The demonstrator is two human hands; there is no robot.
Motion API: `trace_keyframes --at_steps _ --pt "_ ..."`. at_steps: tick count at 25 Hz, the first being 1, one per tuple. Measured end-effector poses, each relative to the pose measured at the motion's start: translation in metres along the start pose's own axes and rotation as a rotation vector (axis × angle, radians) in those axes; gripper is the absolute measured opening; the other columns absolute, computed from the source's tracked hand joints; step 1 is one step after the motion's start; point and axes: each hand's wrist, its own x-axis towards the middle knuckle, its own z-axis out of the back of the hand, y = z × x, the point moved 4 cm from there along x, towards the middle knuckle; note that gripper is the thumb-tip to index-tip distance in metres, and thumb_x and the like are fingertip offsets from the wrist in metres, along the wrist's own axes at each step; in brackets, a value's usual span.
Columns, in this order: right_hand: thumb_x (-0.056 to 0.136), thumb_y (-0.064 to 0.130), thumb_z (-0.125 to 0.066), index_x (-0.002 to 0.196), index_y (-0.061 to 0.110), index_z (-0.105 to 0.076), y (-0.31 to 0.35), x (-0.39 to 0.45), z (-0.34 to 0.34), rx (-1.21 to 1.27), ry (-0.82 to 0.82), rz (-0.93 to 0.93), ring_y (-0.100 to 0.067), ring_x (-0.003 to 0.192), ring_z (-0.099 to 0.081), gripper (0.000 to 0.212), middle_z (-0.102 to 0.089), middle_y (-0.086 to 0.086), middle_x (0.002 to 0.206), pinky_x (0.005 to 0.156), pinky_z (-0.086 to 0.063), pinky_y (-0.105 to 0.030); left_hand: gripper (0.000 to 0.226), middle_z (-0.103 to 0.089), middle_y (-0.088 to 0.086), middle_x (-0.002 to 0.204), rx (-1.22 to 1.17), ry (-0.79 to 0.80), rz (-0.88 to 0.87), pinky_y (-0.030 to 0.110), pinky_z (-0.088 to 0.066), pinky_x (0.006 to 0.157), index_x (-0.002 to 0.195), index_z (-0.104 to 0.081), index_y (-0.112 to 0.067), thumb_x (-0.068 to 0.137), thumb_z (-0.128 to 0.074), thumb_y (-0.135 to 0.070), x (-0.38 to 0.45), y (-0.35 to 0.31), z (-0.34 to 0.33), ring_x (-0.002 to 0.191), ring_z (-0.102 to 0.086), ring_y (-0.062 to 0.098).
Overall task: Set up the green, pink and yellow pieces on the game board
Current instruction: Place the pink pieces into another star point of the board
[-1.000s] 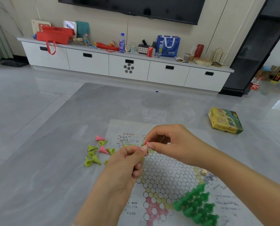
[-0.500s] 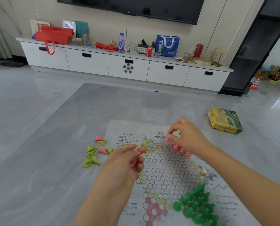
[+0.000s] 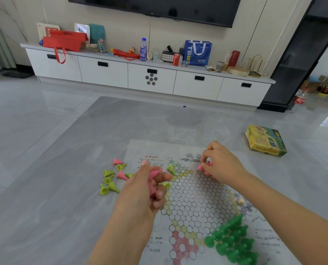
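Left hand (image 3: 146, 190) held above the near-left edge of the printed paper game board (image 3: 195, 199), fingers curled round a small bunch of pink cone-shaped plastic pieces (image 3: 153, 180); several pink tips poke out between thumb and fingers. Right hand (image 3: 219, 164) at the far corner of the board, fingertips pinched on one pink piece (image 3: 201, 167) that sits at or just on the hexagon grid; contact with the paper cannot be confirmed. More pink shows under that hand, count not readable.

Dark green plastic pawns (image 3: 234, 240) stand upright in a tight triangular cluster on the near-right point of the board. Loose yellow-green cone pieces (image 3: 108, 181) lie tipped over on the grey marble-pattern desk (image 3: 44, 197) just left of the board, with two pink cones among them. One yellow-green piece (image 3: 170, 168) lies on the board's far-left point. Small pale die-like object (image 3: 241, 201) on the board's right side.

Yellow and green cardboard box (image 3: 265, 140) lies on the desk, well to the right of the board. White low cabinet (image 3: 149, 79) along the far wall carries bags, bottles and a can.
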Motion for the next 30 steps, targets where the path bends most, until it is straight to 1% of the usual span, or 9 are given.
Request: trace_keyframes --at_steps 4,10,14,18,20,22,24,26,30 --pt "0.081 0.026 -0.064 0.077 0.019 -0.062 -0.001 -0.001 0.001 -0.036 0.007 0.006 -0.011 0.084 -0.054 0.008 -0.045 0.006 0.1 0.054 -0.036 -0.016 0.028 -0.046 -0.002 0.046 0.017 -0.019 0.007 0.015 -0.021 0.032 0.077 -0.051 -0.009 0.094 -0.04 -0.028 0.001 0.001 0.002 0.034 -0.032 0.007" --pt "0.082 0.023 -0.061 0.077 0.019 -0.062 -0.001 0.0 0.001 -0.054 -0.011 0.009 -0.011 0.093 -0.052 0.007 -0.049 0.006 0.101 0.052 -0.028 -0.014 0.019 -0.038 -0.005 0.046 0.063 -0.07 -0.014 0.015 -0.022 0.03 0.075 -0.052 -0.011 0.09 -0.051 -0.023 0.004 0.0 0.006 0.035 -0.032 0.006" --pt "0.083 0.028 -0.061 0.09 0.017 -0.066 -0.001 0.0 0.0 -0.081 0.006 0.026 -0.009 0.092 -0.047 0.014 -0.046 0.006 0.102 0.056 -0.032 -0.013 0.009 -0.041 -0.006 0.049 0.112 -0.07 -0.052 0.013 -0.026 0.031 0.075 -0.057 -0.012 0.084 -0.058 -0.014 0.002 -0.002 0.009 0.04 -0.032 0.006" --pt "0.085 0.027 -0.058 0.11 0.019 -0.059 0.007 -0.002 0.008 -0.027 0.019 0.019 -0.011 0.089 -0.053 0.027 -0.044 0.006 0.114 0.069 -0.049 -0.027 0.009 -0.05 -0.001 0.066 0.068 -0.071 -0.048 0.013 -0.027 0.031 0.084 -0.063 -0.011 0.086 -0.055 -0.014 0.001 -0.005 0.01 0.04 -0.034 0.006" --pt "0.089 0.027 -0.052 0.111 0.02 -0.058 0.022 -0.004 0.014 -0.047 0.007 0.074 -0.01 0.089 -0.051 0.025 -0.045 0.006 0.114 0.07 -0.045 -0.024 0.013 -0.055 0.001 0.069 0.024 -0.076 -0.06 0.013 -0.026 0.031 0.087 -0.063 -0.01 0.088 -0.05 -0.014 0.001 -0.01 0.013 0.036 -0.035 0.004" --pt "0.091 0.029 -0.048 0.11 0.021 -0.06 0.046 -0.006 0.016 -0.041 0.003 0.166 -0.009 0.097 -0.05 0.024 -0.048 0.006 0.113 0.076 -0.043 -0.023 0.014 -0.059 0.001 0.073 0.033 -0.096 -0.105 0.015 -0.028 0.033 0.088 -0.061 -0.012 0.091 -0.047 -0.01 0.001 -0.016 0.019 0.036 -0.035 0.004" --pt "0.091 0.029 -0.046 0.109 0.022 -0.06 0.074 -0.009 0.015 -0.005 0.029 0.255 -0.009 0.102 -0.047 0.024 -0.05 0.006 0.112 0.085 -0.044 -0.026 0.012 -0.06 0.001 0.078 0.022 -0.152 -0.165 0.017 -0.028 0.034 0.09 -0.057 -0.013 0.091 -0.047 -0.008 0.003 -0.026 0.032 0.036 -0.034 0.003" --pt "0.092 0.029 -0.045 0.109 0.023 -0.06 0.103 -0.012 0.01 0.015 0.07 0.346 -0.008 0.1 -0.044 0.024 -0.053 0.004 0.111 0.088 -0.043 -0.028 0.004 -0.06 0.003 0.082 -0.039 -0.199 -0.226 0.014 -0.026 0.03 0.091 -0.053 -0.008 0.09 -0.049 -0.008 0.005 -0.038 0.047 0.033 -0.033 0.002" --pt "0.091 0.027 -0.047 0.109 0.018 -0.061 0.155 -0.012 -0.01 0.028 0.121 0.455 -0.015 0.106 -0.045 0.025 -0.056 -0.001 0.11 0.089 -0.043 -0.035 0.014 -0.056 -0.001 0.078 -0.145 -0.255 -0.281 0.011 -0.023 0.028 0.075 -0.052 -0.014 0.089 -0.052 -0.011 0.003 -0.056 0.07 0.028 -0.031 0.002"
